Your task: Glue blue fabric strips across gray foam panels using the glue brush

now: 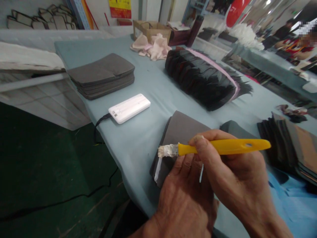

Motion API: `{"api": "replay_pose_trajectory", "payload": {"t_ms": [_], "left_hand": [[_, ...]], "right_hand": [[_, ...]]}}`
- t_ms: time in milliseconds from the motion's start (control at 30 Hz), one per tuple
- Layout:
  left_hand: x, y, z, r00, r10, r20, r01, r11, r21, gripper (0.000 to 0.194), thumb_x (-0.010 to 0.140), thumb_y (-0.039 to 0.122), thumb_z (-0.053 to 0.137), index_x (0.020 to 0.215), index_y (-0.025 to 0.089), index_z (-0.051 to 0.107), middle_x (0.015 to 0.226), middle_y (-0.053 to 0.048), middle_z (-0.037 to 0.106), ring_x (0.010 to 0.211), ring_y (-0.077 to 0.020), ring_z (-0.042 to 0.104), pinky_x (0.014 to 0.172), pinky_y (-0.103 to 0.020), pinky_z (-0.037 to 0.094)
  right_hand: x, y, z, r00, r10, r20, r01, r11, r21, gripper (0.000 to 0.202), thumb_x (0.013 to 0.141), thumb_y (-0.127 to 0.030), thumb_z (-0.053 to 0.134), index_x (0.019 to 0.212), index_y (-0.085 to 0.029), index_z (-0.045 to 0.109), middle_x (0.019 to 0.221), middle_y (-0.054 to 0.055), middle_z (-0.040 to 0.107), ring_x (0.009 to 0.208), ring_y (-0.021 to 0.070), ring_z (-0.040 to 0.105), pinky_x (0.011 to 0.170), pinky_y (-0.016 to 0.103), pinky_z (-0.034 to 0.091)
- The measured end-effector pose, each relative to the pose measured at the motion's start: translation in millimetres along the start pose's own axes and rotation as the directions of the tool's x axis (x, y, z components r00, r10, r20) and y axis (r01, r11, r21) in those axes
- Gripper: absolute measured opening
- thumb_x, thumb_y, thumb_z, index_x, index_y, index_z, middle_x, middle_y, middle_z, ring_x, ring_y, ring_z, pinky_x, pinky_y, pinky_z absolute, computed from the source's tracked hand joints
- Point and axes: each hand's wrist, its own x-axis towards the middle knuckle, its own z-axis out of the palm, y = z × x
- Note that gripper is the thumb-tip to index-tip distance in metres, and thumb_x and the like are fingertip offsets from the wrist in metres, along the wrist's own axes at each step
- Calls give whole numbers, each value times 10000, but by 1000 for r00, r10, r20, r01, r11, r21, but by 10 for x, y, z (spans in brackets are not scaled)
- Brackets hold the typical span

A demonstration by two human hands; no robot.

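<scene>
My right hand (237, 178) grips a yellow-handled brush (223, 147) between thumb and fingers. White paste coats its bristles, which sit at the left edge of a dark grey sheet piece (183, 129). A white streak of paste (158, 170) runs along that edge below the bristles. My left hand (185, 195) lies on the piece with its fingers stretched flat, pressing it against the table; its fingertips are partly covered by my right hand. At least one more grey layer shows under the piece's left edge.
On the blue-covered table (148, 82) are a stack of grey pieces (104, 74), a white power bank (130, 107) with a black cable, and a black bundle with a pink band (200, 77). More dark pieces (289, 145) stand at right. A cardboard box (151, 31) sits behind.
</scene>
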Motion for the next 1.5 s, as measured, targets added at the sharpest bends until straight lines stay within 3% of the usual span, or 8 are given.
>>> {"api": "replay_pose_trajectory", "payload": {"t_ms": [167, 367, 567, 700, 900, 1233, 1500], "left_hand": [[-18, -50, 1, 1000, 29, -6, -29, 1000, 1, 640, 1077, 400, 499, 1630, 96, 393, 1676, -160, 491, 1575, -301, 447, 1311, -462, 387], [-25, -110, 53, 987, 99, -128, -84, 990, 113, 652, 1076, 470, 459, 1561, 36, 477, 1571, -185, 605, 1453, -332, 591, 1221, -453, 470], [9, -135, 68, 978, 124, -165, -96, 982, 165, 676, 1039, 589, 510, 1474, 79, 594, 1414, -153, 733, 1317, -301, 698, 1135, -403, 537], [25, -132, 69, 990, 97, -98, -85, 989, 119, 773, 961, 614, 643, 1505, 71, 564, 1465, -199, 690, 1358, -333, 672, 1138, -427, 549], [-5, -142, 126, 972, 96, -212, -71, 990, 121, 844, 842, 665, 778, 1424, 80, 603, 1448, -208, 697, 1330, -350, 698, 1096, -405, 597], [-65, -168, 198, 978, 98, -184, -81, 992, 100, 747, 946, 592, 685, 1480, 82, 571, 1553, -214, 610, 1420, -341, 628, 1195, -415, 516], [-8, -148, 123, 961, 97, -260, -66, 990, 125, 666, 931, 572, 686, 1400, 103, 622, 1460, -168, 694, 1327, -301, 705, 1122, -357, 569]], "right_hand": [[107, 32, 4, 1000, -11, -2, 11, 999, -47, 260, 974, -389, 657, 778, -236, 733, 643, -19, 702, 496, 121, 626, 413, 192, 451], [211, 58, 11, 999, 30, -19, -31, 999, -26, 272, 964, -420, 668, 778, -232, 729, 622, -9, 693, 475, 128, 609, 408, 210, 455], [304, 96, 5, 999, 37, -21, -38, 998, -43, 307, 978, -454, 646, 787, -226, 724, 597, -14, 656, 482, 130, 598, 412, 219, 437], [364, 144, -3, 999, 28, -40, -31, 996, -82, 308, 974, -464, 648, 810, -216, 729, 611, -5, 660, 509, 138, 603, 420, 229, 414], [485, 171, 1, 998, 13, -60, -19, 994, -106, 335, 949, -485, 640, 770, -212, 714, 597, -5, 642, 501, 134, 577, 431, 234, 402], [749, 215, 17, 998, 15, -63, -25, 986, -167, 369, 944, -514, 604, 821, -198, 748, 621, 14, 695, 538, 158, 616, 497, 266, 422], [971, 286, 28, 993, -21, -113, -4, 977, -214, 370, 915, -502, 585, 746, -202, 721, 574, -4, 632, 511, 143, 539, 523, 295, 373]]}}
